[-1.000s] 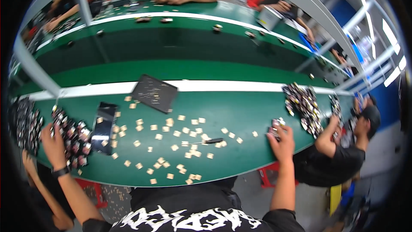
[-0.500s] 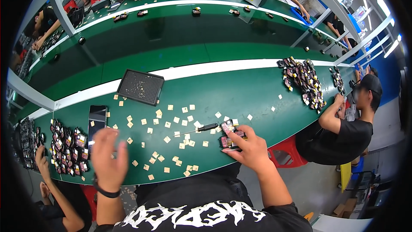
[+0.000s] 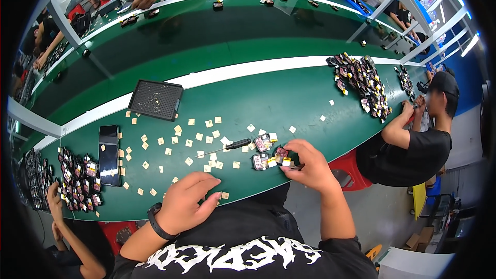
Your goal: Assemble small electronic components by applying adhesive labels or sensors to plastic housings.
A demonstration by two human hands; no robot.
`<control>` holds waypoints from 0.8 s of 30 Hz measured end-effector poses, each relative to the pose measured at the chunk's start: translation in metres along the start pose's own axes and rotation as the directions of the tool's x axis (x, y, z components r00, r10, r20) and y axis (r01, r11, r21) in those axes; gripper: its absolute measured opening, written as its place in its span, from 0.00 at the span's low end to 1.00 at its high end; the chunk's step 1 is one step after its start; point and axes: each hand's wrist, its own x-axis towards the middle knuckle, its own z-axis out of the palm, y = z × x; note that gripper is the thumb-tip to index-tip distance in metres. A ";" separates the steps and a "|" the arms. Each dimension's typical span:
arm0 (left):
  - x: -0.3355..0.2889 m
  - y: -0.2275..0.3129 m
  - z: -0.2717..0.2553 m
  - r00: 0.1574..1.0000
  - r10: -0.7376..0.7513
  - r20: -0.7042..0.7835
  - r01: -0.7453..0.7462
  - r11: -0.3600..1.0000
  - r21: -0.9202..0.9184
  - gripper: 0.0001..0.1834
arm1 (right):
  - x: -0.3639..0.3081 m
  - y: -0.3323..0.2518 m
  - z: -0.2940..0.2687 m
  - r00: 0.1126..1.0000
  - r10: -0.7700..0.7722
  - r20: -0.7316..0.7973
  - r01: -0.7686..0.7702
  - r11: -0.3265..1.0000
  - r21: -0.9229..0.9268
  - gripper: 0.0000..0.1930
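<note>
My right hand (image 3: 312,168) pinches a small black module (image 3: 281,153) with pink and yellow labels between thumb and fingers. A slim grey thing, too covered to name, shows under those fingers. Just left of that hand, two similar modules, an upper one (image 3: 262,143) and a lower one (image 3: 259,162), lie on the green table. Close by is a screwdriver (image 3: 238,144) with a black handle, its shaft pointing left. My left hand (image 3: 188,204), with a dark wristband, hovers at the near table edge, thumb apart from curved fingers, nothing seen in it. Small cream square pieces (image 3: 199,137) lie scattered beyond it.
A black tray (image 3: 178,102) sits toward the back. A dark phone (image 3: 109,163) lies at left beside a heap of modules (image 3: 78,181); another heap (image 3: 364,85) is at right. A co-worker (image 3: 418,129) sits at right, and another's hand (image 3: 54,199) reaches in at left.
My left hand has come right and nearer my body. My right hand has lifted one module from the cluster, leaving two beside it. Across the table, a person's arm now reaches left.
</note>
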 end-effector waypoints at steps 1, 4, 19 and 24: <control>0.002 0.003 0.001 0.999 -0.020 0.046 0.022 0.998 -0.053 0.15 | -0.001 0.001 0.001 1.000 0.003 0.001 -0.003 1.000 0.000 0.27; 0.004 0.006 0.008 0.990 -0.058 0.130 0.077 0.987 -0.144 0.15 | -0.008 0.006 0.006 0.997 -0.003 -0.079 -0.002 0.998 -0.064 0.26; 0.016 -0.010 0.010 0.782 -0.198 0.591 0.620 0.338 -0.708 0.23 | 0.011 -0.082 0.030 0.860 -0.498 0.106 0.469 0.856 0.219 0.22; -0.006 -0.020 -0.005 0.823 -0.325 0.466 0.556 0.295 -0.777 0.17 | 0.002 -0.088 0.040 0.971 -0.239 0.002 0.223 0.907 0.357 0.14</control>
